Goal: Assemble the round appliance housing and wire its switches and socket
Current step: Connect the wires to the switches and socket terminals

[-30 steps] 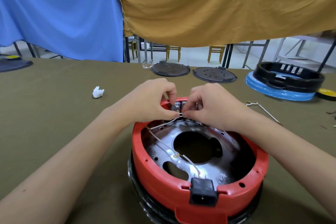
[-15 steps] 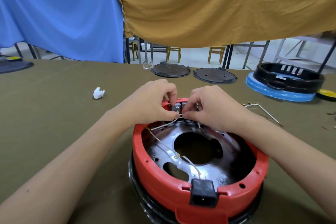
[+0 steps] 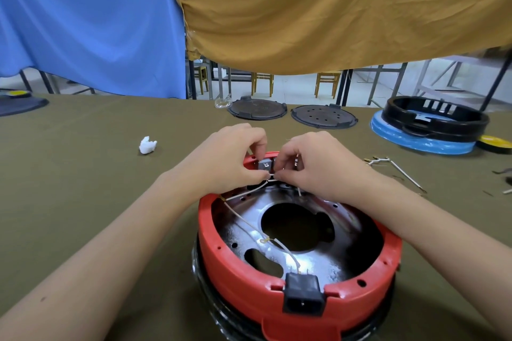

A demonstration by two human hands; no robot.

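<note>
A round red housing (image 3: pixel 238 282) stands in front of me on the olive table, with a shiny metal plate (image 3: pixel 340 252) inside and a black socket (image 3: pixel 302 297) set in its near rim. A white wire (image 3: pixel 243 219) runs from the socket up to the far rim. There my left hand (image 3: pixel 230 163) and my right hand (image 3: pixel 318 166) pinch the wire's end between thumb and fingertips, just below a grey switch (image 3: pixel 264 165) mounted in the far rim. The wire's tip is hidden between my fingers.
Two dark round lids (image 3: pixel 256 109) (image 3: pixel 322 117) lie at the back of the table. A black ring housing (image 3: pixel 435 116) sits on a blue disc (image 3: pixel 415 138) at the right. Loose wires (image 3: pixel 393 166) lie right of my hands; a white crumpled scrap (image 3: pixel 147 144) lies left.
Both hands stay at the far rim; the fingertips have shifted slightly on the wire end below the switch. The housing has not moved.
</note>
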